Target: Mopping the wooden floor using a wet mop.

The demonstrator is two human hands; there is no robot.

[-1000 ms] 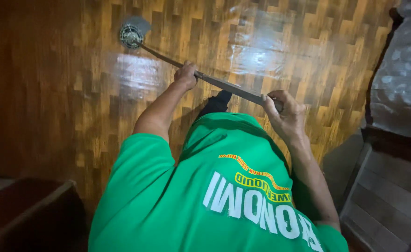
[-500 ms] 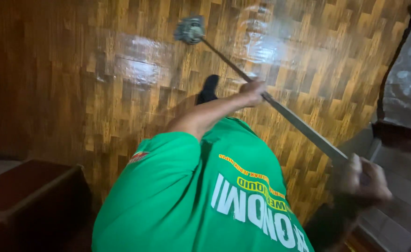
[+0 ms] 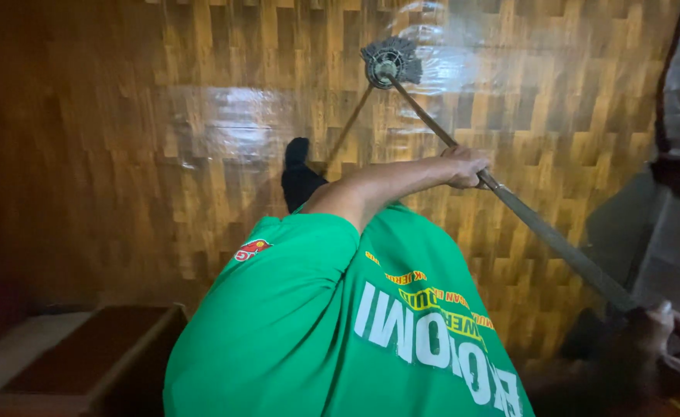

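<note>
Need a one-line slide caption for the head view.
Both hands, left hand ahead and right hand at the rear, grip a mop handle, its mop head on glossy wood-pattern floor.

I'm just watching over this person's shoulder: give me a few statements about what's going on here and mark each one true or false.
1. Both hands grip the mop handle. True: the left hand holds it midway, the right hand near its top end.
2. The mop head rests on a carpet. False: it sits on a glossy wood-pattern floor.
3. The person wears a green shirt. True.
4. The mop head lies right beside the dark foot. False: it is well ahead of it, apart.
</note>
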